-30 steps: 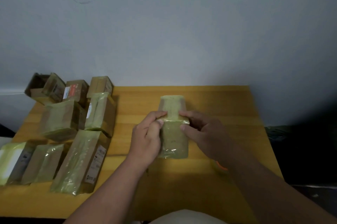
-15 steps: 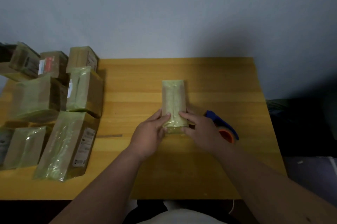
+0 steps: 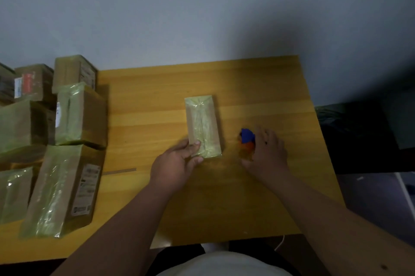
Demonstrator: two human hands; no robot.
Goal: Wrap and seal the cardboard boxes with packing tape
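Note:
A narrow cardboard box (image 3: 203, 123) wrapped in yellowish clear tape lies lengthwise in the middle of the wooden table (image 3: 157, 96). My left hand (image 3: 175, 163) pinches its near left corner, thumb on top and fingers at the near end. My right hand (image 3: 269, 152) lies to the right of the box, curled over a blue and orange tape dispenser (image 3: 247, 138), which is blurred and partly hidden by the fingers.
Several tape-wrapped boxes (image 3: 78, 114) crowd the table's left side, the largest (image 3: 62, 190) near the front edge. A thin strip (image 3: 119, 171) lies on the wood beside it. A wall stands behind the table, and dark furniture (image 3: 359, 130) to the right.
My right hand left the box and moved right onto the tape dispenser. My left hand stayed at the box's near left corner. The view tilted further down.

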